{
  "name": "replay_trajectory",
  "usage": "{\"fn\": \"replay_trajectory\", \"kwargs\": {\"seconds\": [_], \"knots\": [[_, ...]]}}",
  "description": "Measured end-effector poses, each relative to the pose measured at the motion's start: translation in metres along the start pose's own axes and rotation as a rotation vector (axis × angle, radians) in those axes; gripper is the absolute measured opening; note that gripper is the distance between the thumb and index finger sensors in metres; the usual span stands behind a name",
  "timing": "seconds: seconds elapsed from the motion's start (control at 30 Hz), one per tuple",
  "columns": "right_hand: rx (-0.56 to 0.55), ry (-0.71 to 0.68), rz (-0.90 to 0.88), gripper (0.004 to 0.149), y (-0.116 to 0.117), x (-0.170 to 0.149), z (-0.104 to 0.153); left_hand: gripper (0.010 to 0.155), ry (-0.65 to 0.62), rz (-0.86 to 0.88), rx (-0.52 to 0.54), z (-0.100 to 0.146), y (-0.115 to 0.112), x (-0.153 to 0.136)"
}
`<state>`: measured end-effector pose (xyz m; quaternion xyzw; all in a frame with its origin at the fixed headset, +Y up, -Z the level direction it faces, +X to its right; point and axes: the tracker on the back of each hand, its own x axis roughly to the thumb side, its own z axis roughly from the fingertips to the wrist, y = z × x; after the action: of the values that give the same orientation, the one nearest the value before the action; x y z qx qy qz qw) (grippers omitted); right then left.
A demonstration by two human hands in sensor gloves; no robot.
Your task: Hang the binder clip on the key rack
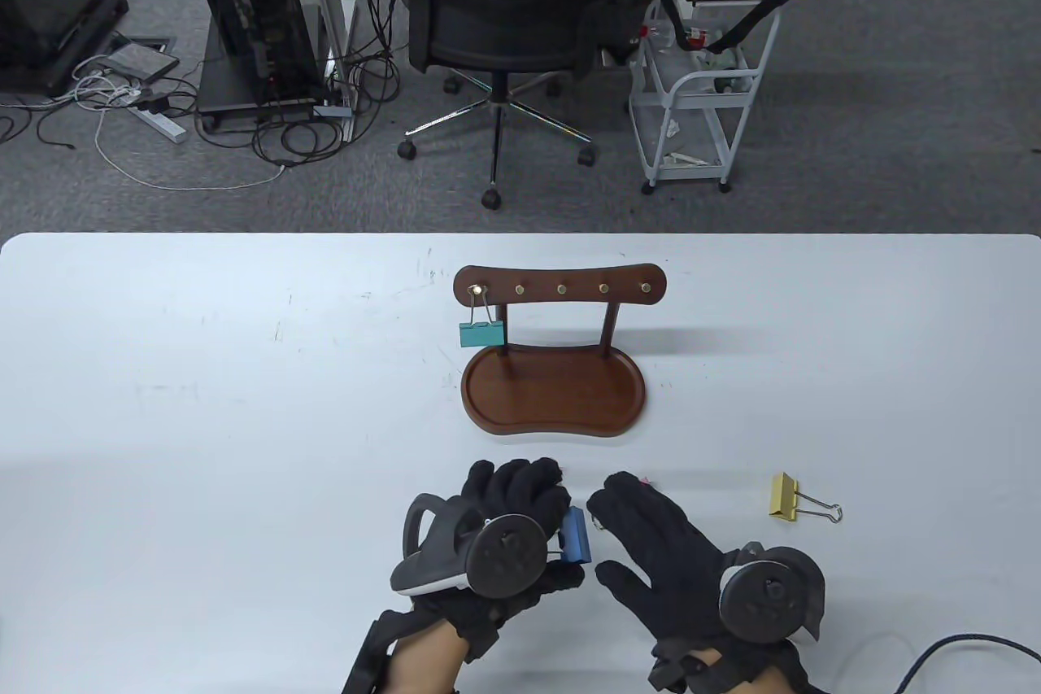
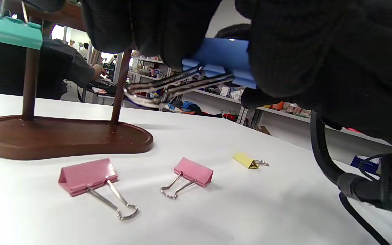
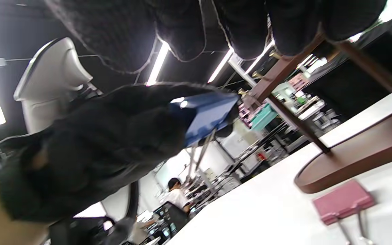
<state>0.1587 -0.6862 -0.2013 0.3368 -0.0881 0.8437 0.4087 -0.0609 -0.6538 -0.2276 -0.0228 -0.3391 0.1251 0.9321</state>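
My left hand [image 1: 546,511] grips a blue binder clip [image 1: 576,534] above the table's near edge. In the left wrist view the clip [image 2: 223,56] sits between my fingers [image 2: 168,34] with its wire handles pointing toward the rack. My right hand [image 1: 630,519] lies open and empty just right of the clip, fingers stretched forward. The wooden key rack [image 1: 561,290] stands behind the hands on its oval base [image 1: 553,393]. A teal binder clip [image 1: 481,333] hangs on its leftmost hook. The other hooks are bare.
A yellow binder clip [image 1: 785,496] lies on the table right of my right hand. Two pink binder clips [image 2: 87,175] [image 2: 194,171] lie in front of the rack base, mostly hidden under my hands in the table view. One pink clip shows in the right wrist view [image 3: 344,200].
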Motion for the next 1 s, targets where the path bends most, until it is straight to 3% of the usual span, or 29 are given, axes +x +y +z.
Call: {"fn": "replay_trajectory", "kwargs": {"seconds": [0.37, 1.0], "knots": [[0.166, -0.037, -0.018, 0.062, 0.009, -0.001, -0.004, 0.090, -0.047, 0.094, 0.036, 0.015, -0.008, -0.003], [0.158, -0.110, -0.012, 0.063, 0.010, 0.003, -0.005, 0.090, -0.081, 0.177, 0.067, 0.022, -0.010, -0.003]]}}
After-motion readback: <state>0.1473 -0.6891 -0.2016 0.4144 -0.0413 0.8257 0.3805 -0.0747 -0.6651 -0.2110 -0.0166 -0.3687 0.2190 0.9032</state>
